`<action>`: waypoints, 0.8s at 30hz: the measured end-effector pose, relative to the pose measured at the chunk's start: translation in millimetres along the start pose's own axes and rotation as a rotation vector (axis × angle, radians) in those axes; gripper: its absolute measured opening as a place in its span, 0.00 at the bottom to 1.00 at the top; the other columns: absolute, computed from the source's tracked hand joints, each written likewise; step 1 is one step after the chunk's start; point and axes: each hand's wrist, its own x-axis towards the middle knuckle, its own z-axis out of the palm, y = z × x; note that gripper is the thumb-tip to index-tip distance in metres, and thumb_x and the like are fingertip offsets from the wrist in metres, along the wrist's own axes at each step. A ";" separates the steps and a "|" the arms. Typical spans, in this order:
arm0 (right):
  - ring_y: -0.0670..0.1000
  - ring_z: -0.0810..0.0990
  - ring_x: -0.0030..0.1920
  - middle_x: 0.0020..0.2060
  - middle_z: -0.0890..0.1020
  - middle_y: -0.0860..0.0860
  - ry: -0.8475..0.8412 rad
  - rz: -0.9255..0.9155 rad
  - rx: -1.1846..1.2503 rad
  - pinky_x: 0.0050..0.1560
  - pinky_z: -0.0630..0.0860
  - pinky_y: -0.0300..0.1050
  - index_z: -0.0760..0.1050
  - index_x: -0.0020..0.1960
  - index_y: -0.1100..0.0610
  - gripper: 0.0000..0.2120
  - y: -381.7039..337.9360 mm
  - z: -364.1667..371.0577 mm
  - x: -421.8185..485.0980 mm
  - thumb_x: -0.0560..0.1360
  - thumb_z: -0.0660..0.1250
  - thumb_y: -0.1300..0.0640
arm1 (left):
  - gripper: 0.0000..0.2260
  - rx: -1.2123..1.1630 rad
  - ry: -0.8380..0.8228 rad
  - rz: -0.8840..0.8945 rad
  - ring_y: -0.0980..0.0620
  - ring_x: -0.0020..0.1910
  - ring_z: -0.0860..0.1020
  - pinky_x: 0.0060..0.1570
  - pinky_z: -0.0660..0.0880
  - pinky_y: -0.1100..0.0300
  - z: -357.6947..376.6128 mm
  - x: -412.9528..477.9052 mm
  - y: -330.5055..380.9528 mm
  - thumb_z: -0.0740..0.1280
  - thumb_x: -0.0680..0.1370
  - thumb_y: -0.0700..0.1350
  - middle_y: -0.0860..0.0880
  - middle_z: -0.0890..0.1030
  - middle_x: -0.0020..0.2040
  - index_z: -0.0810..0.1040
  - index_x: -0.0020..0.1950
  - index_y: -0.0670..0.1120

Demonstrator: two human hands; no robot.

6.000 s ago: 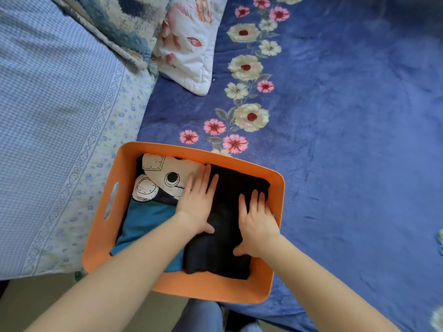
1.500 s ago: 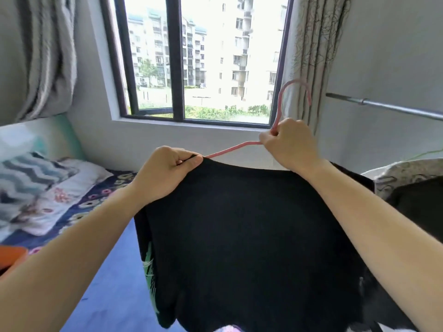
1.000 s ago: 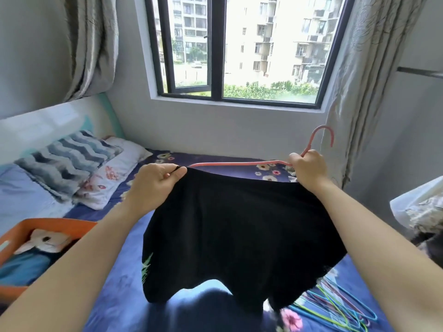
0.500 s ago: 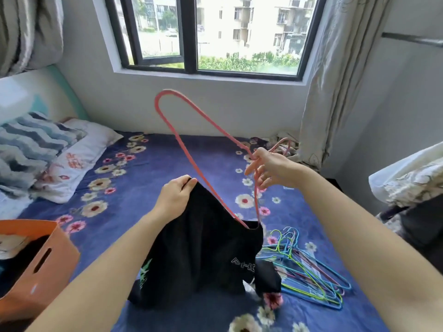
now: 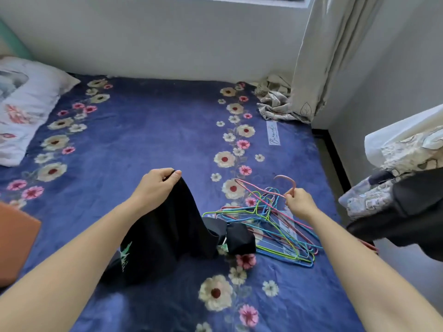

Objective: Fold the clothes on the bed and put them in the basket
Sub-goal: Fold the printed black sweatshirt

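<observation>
A black T-shirt [image 5: 167,233] with a green print droops onto the blue flowered bed [image 5: 148,130], lifted at one edge by my left hand [image 5: 155,184], which pinches the fabric. My right hand [image 5: 297,203] grips a pink hanger [image 5: 286,182] by its neck, low over a pile of coloured hangers [image 5: 275,233] to the right of the shirt. A corner of the orange basket [image 5: 16,243] shows at the left edge.
A white flowered pillow [image 5: 24,109] lies at the far left. A curtain [image 5: 328,56] hangs at the back right with crumpled cloth [image 5: 275,104] below it. Dark and patterned fabric [image 5: 407,209] hangs at the right. The wall runs along the bed's far side.
The pink hanger has come out of the black shirt and my right hand has lowered it to the hanger pile. The shirt has sunk onto the bed, and my view has tilted down.
</observation>
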 end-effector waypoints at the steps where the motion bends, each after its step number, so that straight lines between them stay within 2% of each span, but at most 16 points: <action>1: 0.65 0.79 0.54 0.49 0.82 0.66 -0.011 0.022 -0.031 0.51 0.73 0.52 0.77 0.43 0.65 0.11 7.6 4.2 3.1 0.79 0.58 0.63 | 0.20 -0.007 -0.018 -0.001 0.52 0.30 0.60 0.35 0.58 0.55 1.0 -0.2 0.2 0.61 0.82 0.52 0.48 0.61 0.32 0.63 0.36 0.41; 4: 0.64 0.79 0.50 0.46 0.82 0.65 -0.086 0.091 -0.044 0.45 0.70 0.49 0.75 0.37 0.63 0.12 29.7 21.5 26.4 0.78 0.59 0.64 | 0.21 -0.029 -0.082 -0.037 0.52 0.31 0.62 0.37 0.59 0.55 5.5 5.4 -4.6 0.61 0.81 0.55 0.48 0.62 0.32 0.65 0.36 0.40; 7: 0.57 0.77 0.41 0.33 0.79 0.59 -0.191 0.169 0.028 0.39 0.67 0.46 0.75 0.31 0.61 0.14 42.6 32.5 46.6 0.76 0.62 0.65 | 0.21 -0.091 -0.137 -0.052 0.51 0.31 0.62 0.38 0.59 0.55 4.2 6.0 -4.1 0.62 0.81 0.54 0.48 0.62 0.32 0.66 0.35 0.41; 8: 0.56 0.75 0.41 0.32 0.76 0.58 -0.216 0.193 0.061 0.39 0.67 0.47 0.73 0.30 0.60 0.14 43.0 34.1 51.6 0.75 0.64 0.64 | 0.21 -0.107 -0.142 -0.054 0.51 0.31 0.61 0.37 0.58 0.55 2.7 6.1 -2.1 0.62 0.82 0.52 0.48 0.61 0.31 0.65 0.35 0.41; 10: 0.58 0.77 0.51 0.41 0.76 0.58 -0.166 0.251 0.044 0.51 0.69 0.50 0.75 0.42 0.61 0.08 38.6 36.0 60.8 0.74 0.70 0.58 | 0.21 -0.130 -0.144 -0.057 0.50 0.31 0.59 0.36 0.57 0.56 -1.0 5.9 2.3 0.62 0.82 0.50 0.48 0.60 0.31 0.63 0.34 0.41; 12: 0.61 0.71 0.64 0.58 0.76 0.59 -0.007 0.312 -0.106 0.62 0.65 0.56 0.72 0.60 0.63 0.22 24.5 38.3 61.7 0.73 0.72 0.51 | 0.20 -0.128 -0.139 -0.054 0.52 0.31 0.57 0.34 0.55 0.56 -6.7 3.8 3.4 0.62 0.82 0.49 0.50 0.58 0.31 0.61 0.34 0.43; 13: 0.61 0.71 0.65 0.62 0.75 0.59 0.057 0.277 -0.125 0.62 0.65 0.56 0.70 0.63 0.63 0.25 12.1 41.3 55.5 0.72 0.72 0.51 | 0.20 -0.131 -0.143 -0.054 0.53 0.30 0.57 0.33 0.55 0.57 -9.9 2.9 3.4 0.62 0.82 0.49 0.50 0.58 0.31 0.61 0.34 0.44; 14: 0.60 0.73 0.63 0.62 0.77 0.59 0.038 0.199 -0.078 0.59 0.68 0.52 0.71 0.62 0.62 0.24 -0.7 48.6 50.7 0.72 0.73 0.52 | 0.20 -0.132 -0.142 -0.052 0.53 0.30 0.56 0.32 0.54 0.58 -14.8 1.3 2.6 0.61 0.82 0.50 0.51 0.58 0.30 0.61 0.33 0.44; 16: 0.52 0.78 0.55 0.56 0.81 0.53 -0.251 -0.027 0.130 0.51 0.72 0.43 0.74 0.59 0.58 0.23 -34.5 72.6 25.5 0.70 0.76 0.51 | 0.20 -0.141 -0.134 -0.050 0.52 0.29 0.57 0.31 0.54 0.59 -24.6 -1.7 1.4 0.61 0.82 0.51 0.50 0.59 0.30 0.62 0.33 0.46; 17: 0.47 0.78 0.56 0.57 0.80 0.49 -0.471 -0.113 0.177 0.54 0.72 0.38 0.74 0.61 0.56 0.28 -52.9 87.9 6.3 0.67 0.79 0.46 | 0.20 -0.153 -0.131 -0.047 0.51 0.30 0.57 0.31 0.55 0.59 -29.0 -3.4 0.7 0.61 0.82 0.51 0.49 0.59 0.30 0.63 0.32 0.46; 18: 0.46 0.75 0.63 0.62 0.77 0.47 -0.631 -0.193 0.138 0.62 0.70 0.38 0.71 0.67 0.54 0.40 -68.0 107.1 -12.1 0.61 0.79 0.38 | 0.20 -0.168 -0.131 -0.043 0.50 0.30 0.57 0.31 0.55 0.59 -33.9 -6.0 0.4 0.61 0.82 0.52 0.48 0.60 0.31 0.64 0.32 0.47; 19: 0.47 0.68 0.69 0.68 0.71 0.45 -0.708 -0.267 0.030 0.69 0.67 0.46 0.66 0.73 0.52 0.53 -78.1 128.8 -27.5 0.55 0.78 0.31 | 0.20 -0.183 -0.132 -0.039 0.49 0.30 0.57 0.31 0.55 0.59 -39.1 -8.6 -0.7 0.61 0.82 0.52 0.48 0.60 0.31 0.65 0.32 0.47; 20: 0.49 0.63 0.73 0.71 0.67 0.46 -0.702 -0.311 -0.088 0.71 0.63 0.53 0.61 0.75 0.50 0.58 -86.6 148.8 -39.2 0.52 0.76 0.28 | 0.20 -0.194 -0.132 -0.037 0.50 0.30 0.57 0.30 0.56 0.60 -45.3 -11.6 -0.9 0.61 0.82 0.52 0.48 0.60 0.31 0.65 0.31 0.48; 21: 0.51 0.62 0.72 0.69 0.67 0.47 -0.628 -0.312 -0.183 0.70 0.63 0.56 0.63 0.74 0.50 0.52 -94.4 162.5 -46.3 0.55 0.75 0.32 | 0.20 -0.202 -0.131 -0.040 0.50 0.30 0.58 0.30 0.56 0.61 -52.6 -13.7 -4.2 0.61 0.82 0.53 0.49 0.60 0.30 0.66 0.31 0.48; 22: 0.53 0.67 0.69 0.64 0.72 0.49 -0.520 -0.271 -0.197 0.65 0.65 0.55 0.69 0.68 0.50 0.39 -104.6 169.7 -51.3 0.61 0.75 0.39 | 0.20 -0.206 -0.129 -0.048 0.51 0.30 0.60 0.31 0.58 0.61 -64.2 -18.8 -9.0 0.61 0.81 0.54 0.49 0.62 0.30 0.68 0.31 0.49; 24: 0.56 0.79 0.54 0.45 0.81 0.50 -0.423 -0.177 0.016 0.54 0.72 0.52 0.78 0.49 0.52 0.09 -121.4 167.0 -51.3 0.70 0.71 0.51 | 0.20 -0.201 -0.154 -0.086 0.49 0.32 0.66 0.37 0.64 0.58 -88.8 -25.2 -21.4 0.63 0.78 0.60 0.45 0.68 0.32 0.75 0.36 0.46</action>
